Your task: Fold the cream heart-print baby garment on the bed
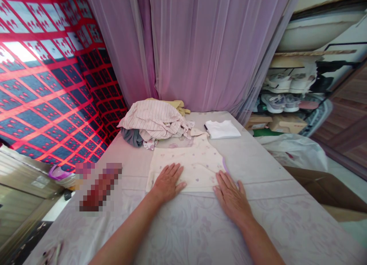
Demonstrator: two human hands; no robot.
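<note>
A small cream garment (190, 160) with faint purple prints lies spread flat on the table (275, 219), which has a pale patterned cloth over it. My left hand (168, 182) rests flat on the garment's lower left part, fingers stretched out. My right hand (231, 194) lies flat at the garment's lower right corner, fingers spread, partly on the tablecloth. Neither hand holds anything.
Behind the garment sits a heap of rumpled clothes (155, 123), striped fabric on top. A folded white cloth (222, 129) lies at the back right. Pink curtains (200, 47) hang behind. A shoe rack (289, 96) and boxes stand to the right, a cardboard box (323, 188) beside the table.
</note>
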